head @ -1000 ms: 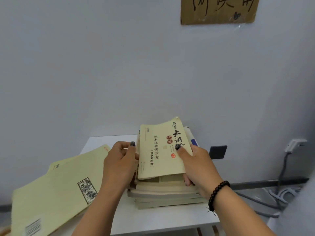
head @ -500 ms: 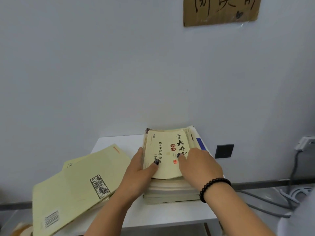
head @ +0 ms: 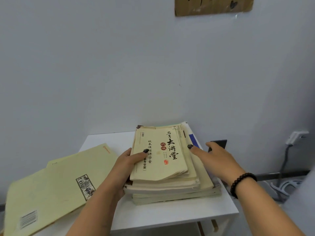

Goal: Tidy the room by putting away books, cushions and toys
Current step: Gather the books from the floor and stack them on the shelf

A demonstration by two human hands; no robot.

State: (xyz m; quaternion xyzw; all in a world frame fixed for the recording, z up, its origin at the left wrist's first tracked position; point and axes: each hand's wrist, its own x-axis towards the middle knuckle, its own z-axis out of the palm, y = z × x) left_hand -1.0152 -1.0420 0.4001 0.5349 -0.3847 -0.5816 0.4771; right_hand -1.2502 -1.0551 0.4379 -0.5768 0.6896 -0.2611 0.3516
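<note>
A cream booklet with black Chinese lettering lies flat on top of a stack of books on a white table. My left hand holds the stack's left side, its thumb lying on the booklet's cover. My right hand, with a black bead bracelet at the wrist, hovers at the stack's right edge, fingers spread, thumb tip touching the edge of the books. Two large pale yellow books lie overlapping on the table's left part.
The table stands against a white wall. A cardboard sign hangs high on it. A dark wall plate sits behind my right hand. At the right are a white plug and cables on the floor.
The booklet went from tilted up in both hands to lying flat on the stack. My right hand slid off its cover to the stack's right edge.
</note>
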